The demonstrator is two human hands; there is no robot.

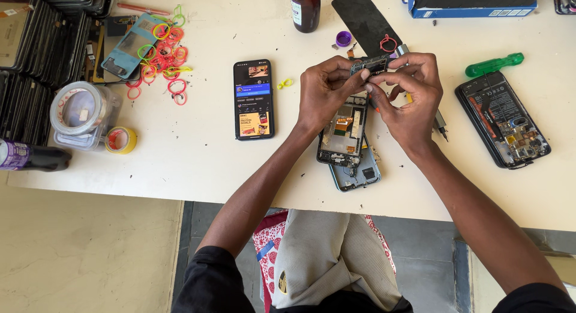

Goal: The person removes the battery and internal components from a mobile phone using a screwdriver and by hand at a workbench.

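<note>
My left hand and my right hand meet above the table, both pinching a small dark phone part between their fingertips. Directly under them lies an opened phone with its insides showing, resting on a light blue back cover. A slim tool pokes out from beneath my right hand.
A lit phone lies left of my hands. Another opened phone and a green-handled screwdriver sit at the right. Coloured rubber bands, tape rolls, a brown bottle and a black strip lie around.
</note>
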